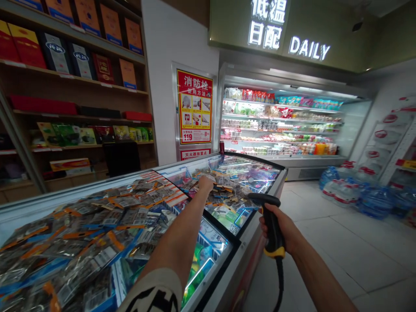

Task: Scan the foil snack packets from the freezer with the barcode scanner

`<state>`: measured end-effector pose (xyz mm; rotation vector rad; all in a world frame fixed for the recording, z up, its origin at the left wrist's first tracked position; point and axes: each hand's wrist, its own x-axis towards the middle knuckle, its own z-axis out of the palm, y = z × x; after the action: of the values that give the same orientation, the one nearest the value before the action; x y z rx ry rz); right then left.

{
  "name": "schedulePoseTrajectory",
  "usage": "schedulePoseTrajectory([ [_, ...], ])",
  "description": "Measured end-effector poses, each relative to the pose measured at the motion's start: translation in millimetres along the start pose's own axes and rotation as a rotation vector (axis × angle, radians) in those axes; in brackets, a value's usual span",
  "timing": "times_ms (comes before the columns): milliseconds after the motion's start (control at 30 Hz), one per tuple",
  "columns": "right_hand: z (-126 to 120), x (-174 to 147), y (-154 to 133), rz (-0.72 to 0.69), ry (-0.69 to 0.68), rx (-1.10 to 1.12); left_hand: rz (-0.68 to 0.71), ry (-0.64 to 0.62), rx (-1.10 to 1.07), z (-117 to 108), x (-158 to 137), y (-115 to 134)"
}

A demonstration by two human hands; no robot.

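My right hand [282, 227] is wrapped around the grip of a black barcode scanner [273, 234] with yellow trim, its cable hanging down. The scanner is held beside the freezer's right edge, its head turned left toward the packets. My left hand [205, 183] reaches far forward over the freezer lid, among small packets [224, 188]. Its fingers look curled and are mostly hidden from me; what they grip is unclear. Many flat packets [107, 219] with orange and blue edges lie spread on the nearer glass, left of my left arm.
A chest freezer [251, 255] with a glass top runs ahead, with goods visible inside. Shelves [74, 73] of boxes line the left wall. Behind stands a lit open fridge [282, 123]. Water bottles [377, 199] stand on the tiled floor at right. A dark can [222, 147] sits at the freezer's far end.
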<state>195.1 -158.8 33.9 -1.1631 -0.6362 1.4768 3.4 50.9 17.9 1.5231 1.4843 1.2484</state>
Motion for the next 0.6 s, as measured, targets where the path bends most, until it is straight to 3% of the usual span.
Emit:
schedulePoseTrajectory([
  [100, 1.7, 0.8, 1.0, -0.009, -0.008, -0.007, 0.024, 0.086, 0.222, -5.3, -1.1, 4.2],
  [267, 13.2, -2.9, 7.0, -0.004, -0.054, -0.037, 0.083, 0.096, 0.442, -29.4, -14.6, 6.8],
  [433, 30.1, -9.4, 17.1, -0.006, -0.095, -0.078, 0.151, 0.025, 0.621, -80.7, -47.9, -5.9],
  [600, 48.2, -18.3, 31.3, -0.009, -0.156, -0.095, 0.213, -0.046, 0.736, -130.7, -107.7, -25.6],
])
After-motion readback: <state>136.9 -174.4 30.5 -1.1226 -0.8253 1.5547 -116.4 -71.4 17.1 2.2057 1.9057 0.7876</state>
